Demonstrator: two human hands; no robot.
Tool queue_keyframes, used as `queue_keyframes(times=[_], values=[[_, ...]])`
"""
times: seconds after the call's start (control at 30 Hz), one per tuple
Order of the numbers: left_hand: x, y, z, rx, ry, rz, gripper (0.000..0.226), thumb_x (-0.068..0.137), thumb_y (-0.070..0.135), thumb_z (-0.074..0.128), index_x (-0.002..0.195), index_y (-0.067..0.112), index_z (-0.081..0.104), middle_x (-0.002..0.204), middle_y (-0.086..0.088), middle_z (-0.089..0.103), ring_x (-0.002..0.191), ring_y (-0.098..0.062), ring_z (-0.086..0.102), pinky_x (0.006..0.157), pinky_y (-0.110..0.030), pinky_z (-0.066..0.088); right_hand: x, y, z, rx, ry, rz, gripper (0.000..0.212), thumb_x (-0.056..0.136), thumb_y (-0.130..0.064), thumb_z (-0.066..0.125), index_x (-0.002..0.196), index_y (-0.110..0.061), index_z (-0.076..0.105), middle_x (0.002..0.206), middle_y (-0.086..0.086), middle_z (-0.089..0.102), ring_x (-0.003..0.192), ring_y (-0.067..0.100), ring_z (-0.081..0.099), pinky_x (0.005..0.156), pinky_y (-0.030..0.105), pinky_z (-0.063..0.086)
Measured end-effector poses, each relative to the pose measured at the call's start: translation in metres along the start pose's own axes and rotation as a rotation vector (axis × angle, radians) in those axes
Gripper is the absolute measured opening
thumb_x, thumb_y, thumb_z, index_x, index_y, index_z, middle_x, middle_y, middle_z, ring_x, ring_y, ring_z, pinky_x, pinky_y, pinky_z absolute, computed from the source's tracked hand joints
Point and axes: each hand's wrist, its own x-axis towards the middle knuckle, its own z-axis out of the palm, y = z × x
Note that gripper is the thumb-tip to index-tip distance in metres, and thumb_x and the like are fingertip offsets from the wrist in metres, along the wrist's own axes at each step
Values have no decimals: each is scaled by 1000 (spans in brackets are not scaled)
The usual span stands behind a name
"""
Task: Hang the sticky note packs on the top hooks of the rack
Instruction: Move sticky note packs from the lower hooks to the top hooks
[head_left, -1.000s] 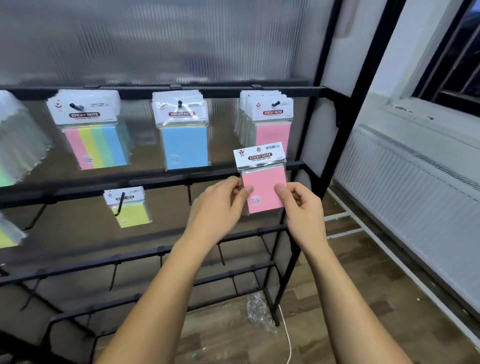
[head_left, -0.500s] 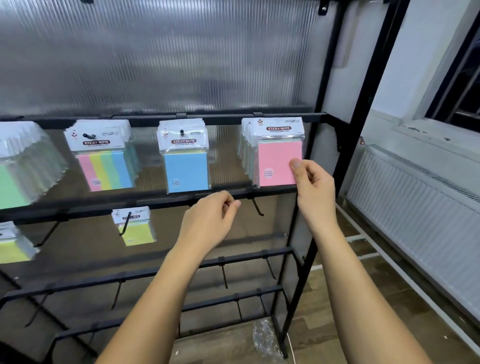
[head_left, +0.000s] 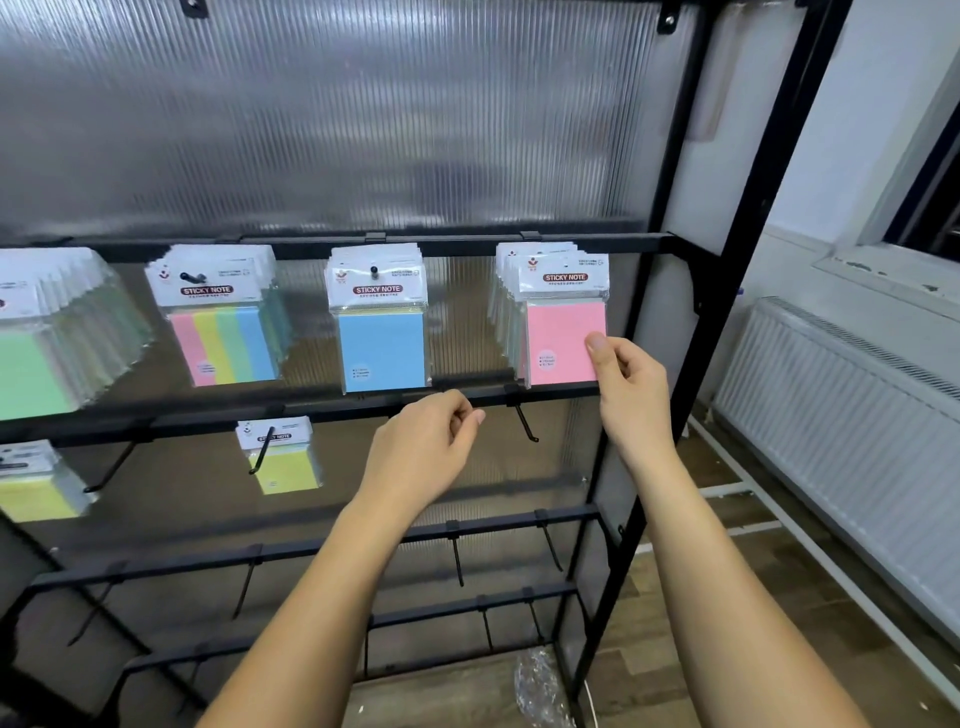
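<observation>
Black rack (head_left: 644, 243) against ribbed panel (head_left: 363, 114), radiator (head_left: 852, 395) right, wood floor. My right hand (head_left: 626, 384) pinches pink pack (head_left: 563, 332) at top-right hook stack. Left hand (head_left: 426, 447) loosely curled, holding nothing, below blue pack (head_left: 382, 343).

Bare hook (head_left: 525, 422) — perhaps unobstructed below

The single head-worn camera is looking forward and slightly down at the black rack (head_left: 613, 395) from close range, near enough that both forearms are reaching into the frame from six o'clock. The ribbed panel (head_left: 363, 119) is filling the twelve o'clock area, the wide lens is bowing the rack's upright toward one o'clock, and a radiator (head_left: 841, 415) is sitting at three o'clock. No second view is sharing the scene.
</observation>
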Motion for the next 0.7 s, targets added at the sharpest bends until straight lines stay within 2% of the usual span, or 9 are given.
queue_keyframes(times=[0.17,0.3,0.4,0.47,0.53,0.57,0.63,0.7], values=[[3,0,4,3,6,4,22,100,44,46,92,28,59,82,12,61,77,-4,55,62,-25,39,0,7,1,28,-5,16,34,102,-37,53,89,-8,67,81,15,63,75,10,50,68,31,36],[4,0,8,3,7,7,22,100,44,46,92,28,59,83,12,62,77,-4,55,61,-25,40,1,7,0,51,-6,26,33,103,-34,53,89,-9,68,80,8,64,75,8,51,67,28,37],[4,1,11,2,10,15,21,100,43,46,92,28,58,83,12,62,76,-4,55,58,-21,35,4,10,0,36,-12,16,38,103,-36,53,91,-3,67,89,24,65,76,11,51,68,31,37],[4,1,12,7,11,21,20,100,43,47,93,29,58,84,13,61,77,-4,54,57,-19,33,6,13,3,27,-22,23,42,102,-39,53,91,-1,66,92,26,64,76,13,51,69,32,37],[3,1,15,-3,8,16,19,100,42,47,94,29,58,85,13,61,78,-3,54,58,-20,33,6,16,7,2,-28,39,43,101,-42,53,90,-1,65,83,21,62,74,12,49,69,31,37],[1,0,16,-16,5,10,19,100,42,47,93,29,59,85,13,61,78,-3,54,58,-20,33,5,17,8,-7,-25,51,43,101,-42,53,89,-3,64,78,13,61,73,9,49,68,31,37],[-2,-3,18,-39,-4,-9,19,100,42,47,92,28,58,84,14,61,77,-3,55,57,-20,34,1,19,10,-3,-19,87,41,101,-42,53,84,-6,64,74,-1,61,66,2,48,65,22,37],[-7,-7,19,-41,-9,-30,20,100,42,47,92,28,58,83,14,61,78,-5,55,58,-22,35,-6,24,13,-20,-29,142,38,101,-39,54,79,-10,66,67,-8,62,55,-2,45,56,14,35]])
